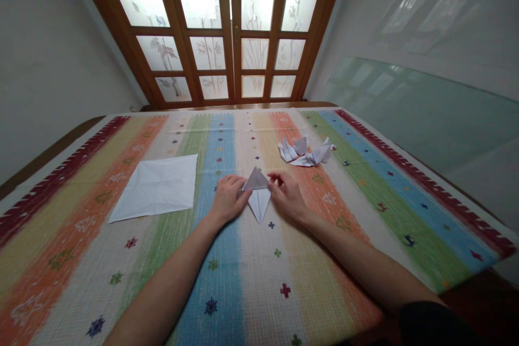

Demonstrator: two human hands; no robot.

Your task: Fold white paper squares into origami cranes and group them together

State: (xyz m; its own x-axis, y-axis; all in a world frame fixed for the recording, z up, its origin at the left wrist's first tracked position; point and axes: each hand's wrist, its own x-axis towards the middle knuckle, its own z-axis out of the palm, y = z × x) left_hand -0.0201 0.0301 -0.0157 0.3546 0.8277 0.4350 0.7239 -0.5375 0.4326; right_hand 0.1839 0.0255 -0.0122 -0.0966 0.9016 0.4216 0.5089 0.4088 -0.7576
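Between my two hands lies a folded piece of white paper [259,203], shaped like a kite with a greyer triangular upper part and a point toward me. My left hand [230,194] grips its left corner, the thumb pressing on the paper's edge. On the other side my right hand [287,193] pinches the right corner between thumb and curled fingers. A few folded paper cranes [310,154] sit together beyond my right hand. Left of my left hand rests a flat white sheet of paper [158,186] with faint creases.
A striped, multicoloured tablecloth [211,265] covers the table. At its far side stand wooden doors [232,38] with patterned glass panes. A pale glass panel [405,102] leans along the right wall.
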